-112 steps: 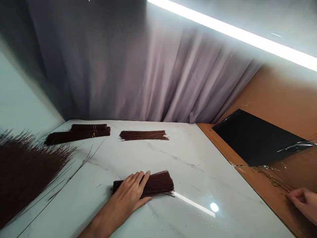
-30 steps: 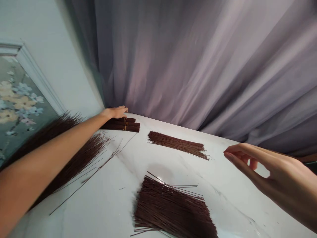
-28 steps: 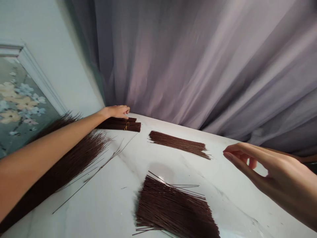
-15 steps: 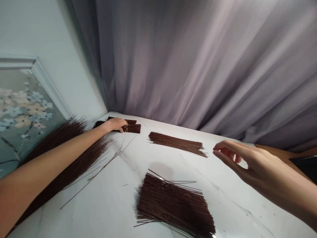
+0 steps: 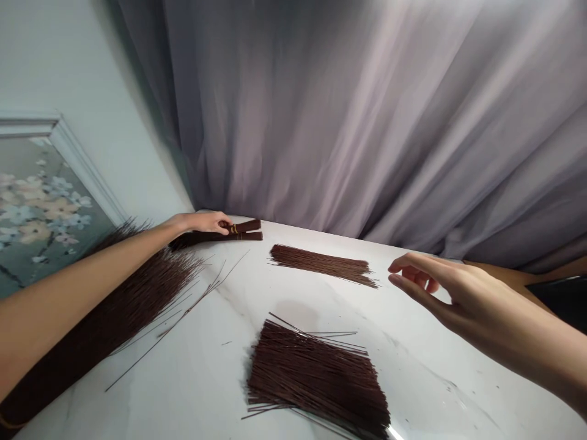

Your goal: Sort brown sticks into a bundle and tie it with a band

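At the far left corner of the table, my left hand (image 5: pixel 213 222) is closed around a short bundle of dark brown twigs (image 5: pixel 249 226) tied with a yellow band. It tilts slightly above another tied bundle (image 5: pixel 252 236); my fingers and palm hide much of both. My right hand (image 5: pixel 428 280) hovers over the right side, fingers curved, thumb and forefinger apart, nothing between them. Just left of it lies a loose flat row of cut brown twigs (image 5: pixel 323 264). Nearer me is a thicker pile of cut twigs (image 5: pixel 316 376), a few sticking out at its edges.
A long bushy bundle of twigs (image 5: pixel 105 324) lies under my left forearm. Beside it are thin branching stray twigs (image 5: pixel 188 310) on the white marbled table (image 5: pixel 202 379). A grey curtain (image 5: pixel 298 122) hangs behind, and a framed flower picture (image 5: pixel 41 195) stands left.
My left hand has shifted slightly and now grips one tied bundle, which has turned at an angle over the other. My right hand keeps its pose. The view has shifted a little.
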A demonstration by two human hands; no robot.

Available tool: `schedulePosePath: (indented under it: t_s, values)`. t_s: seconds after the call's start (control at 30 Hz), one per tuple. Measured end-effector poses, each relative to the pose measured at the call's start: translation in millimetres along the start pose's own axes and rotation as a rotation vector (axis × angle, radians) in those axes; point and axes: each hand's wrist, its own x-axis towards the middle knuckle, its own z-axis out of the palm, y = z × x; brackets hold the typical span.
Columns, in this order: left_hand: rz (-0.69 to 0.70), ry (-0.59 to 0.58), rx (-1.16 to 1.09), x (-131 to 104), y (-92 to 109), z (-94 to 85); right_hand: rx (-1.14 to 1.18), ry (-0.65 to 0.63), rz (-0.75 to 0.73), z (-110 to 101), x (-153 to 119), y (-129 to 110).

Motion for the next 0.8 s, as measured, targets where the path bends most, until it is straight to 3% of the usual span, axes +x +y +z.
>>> schedulePosePath:
  t_s: [0.1, 0.27, 0.53, 0.8]
  values:
    - [0.049, -0.027, -0.107, 4, -3, -8.6, 0.005, -0.013, 0.009, 3, 1, 2]
    - [0.043, 0.022, -0.188, 5, -8, -6.6, 0.006, -0.022, 0.026, 10, -1, 7]
    - [0.008, 0.218, -0.192, -6, -15, -12.1, -0.002, -0.030, 0.017, 12, 3, 6]
    - [-0.094, 0.376, -0.068, -13, -3, -8.5, -0.002, -0.067, -0.034, 18, 7, 3]
